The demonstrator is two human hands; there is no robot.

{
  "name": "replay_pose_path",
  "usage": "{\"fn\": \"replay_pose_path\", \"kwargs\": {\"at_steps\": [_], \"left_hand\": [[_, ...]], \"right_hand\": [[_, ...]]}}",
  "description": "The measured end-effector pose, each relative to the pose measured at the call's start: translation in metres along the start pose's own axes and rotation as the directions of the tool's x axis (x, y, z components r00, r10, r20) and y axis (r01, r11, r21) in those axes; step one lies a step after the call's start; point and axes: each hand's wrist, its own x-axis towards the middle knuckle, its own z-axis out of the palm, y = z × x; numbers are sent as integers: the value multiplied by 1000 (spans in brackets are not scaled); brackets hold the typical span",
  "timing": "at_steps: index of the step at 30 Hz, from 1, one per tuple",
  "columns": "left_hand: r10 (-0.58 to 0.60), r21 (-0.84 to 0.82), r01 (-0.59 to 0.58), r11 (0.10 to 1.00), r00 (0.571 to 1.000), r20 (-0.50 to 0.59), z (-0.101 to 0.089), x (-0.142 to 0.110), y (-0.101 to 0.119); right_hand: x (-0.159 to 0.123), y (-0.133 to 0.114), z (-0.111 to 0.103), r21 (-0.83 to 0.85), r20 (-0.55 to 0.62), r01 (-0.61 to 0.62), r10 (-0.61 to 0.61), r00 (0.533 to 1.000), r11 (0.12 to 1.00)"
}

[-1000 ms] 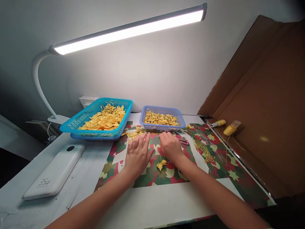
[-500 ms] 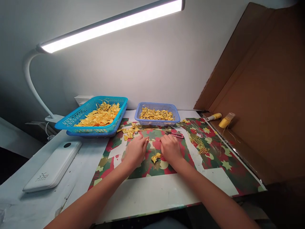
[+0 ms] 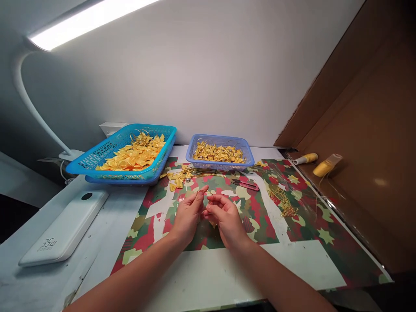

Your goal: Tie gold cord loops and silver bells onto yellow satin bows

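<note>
My left hand point(image 3: 187, 213) and my right hand point(image 3: 223, 216) are raised side by side over the patterned mat point(image 3: 260, 216), fingers curled in a pinch. Between their fingertips runs a thin gold string point(image 3: 205, 191). A small yellow ribbon bow point(image 3: 212, 223) is mostly hidden behind my right hand. Loose yellow bows point(image 3: 177, 177) lie on the mat just beyond my hands.
A large blue basket point(image 3: 97, 161) of yellow bows stands at the back left, a smaller purple-blue basket point(image 3: 221, 164) at the back middle. Red snips point(image 3: 245, 185), gold string pieces point(image 3: 282, 201), yellow thread spools point(image 3: 321, 168), a white power bank point(image 3: 61, 232), cardboard wall at right.
Both hands lifted off the mat and drew back toward me, now pinching the string between them. The bow that lay between the hands is now hidden behind the right hand. The camera tilted down.
</note>
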Motion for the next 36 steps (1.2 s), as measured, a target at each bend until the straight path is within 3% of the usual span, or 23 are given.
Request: {"fn": "replay_pose_path", "kwargs": {"at_steps": [3, 9, 16, 19, 23, 25, 28, 31, 34, 36], "left_hand": [[-12, 39, 13, 999, 999, -33, -1, -2, -3], [145, 172, -128, 977, 985, -92, -2, -3, -10], [258, 299, -269, 916, 963, 79, -2, -5, -13], [399, 512, -453, 730, 891, 219, -8, -6, -4], [559, 720, -632, 289, 721, 409, -20, -3, 16], [537, 705, -696, 136, 650, 538, -25, -1, 25], [347, 625, -777, 70, 607, 715, -28, 4, 34], [249, 633, -763, 127, 643, 725, -27, 5, 36], [283, 701, -666, 254, 744, 605, -23, 3, 32], [284, 736, -584, 342, 811, 511, -20, 0, 28]], "right_hand": [[-2, 5, -1, -48, 27, 21, -19, 999, 999], [-4, 14, -6, -161, 21, 117, -115, 993, 980], [-4, 13, -3, -161, 41, 113, -108, 993, 980], [-3, 9, -7, -221, 67, 221, -211, 975, 950], [-4, -1, -15, -377, 143, 310, -276, 950, 873], [-4, -6, -20, -467, 177, 330, -279, 944, 820], [-3, -11, -25, -567, 241, 394, -312, 919, 724], [-2, -17, -29, -621, 275, 429, -330, 903, 656], [-2, -21, -29, -606, 224, 439, -387, 894, 664], [-2, -20, -28, -559, 161, 396, -373, 914, 728]]}}
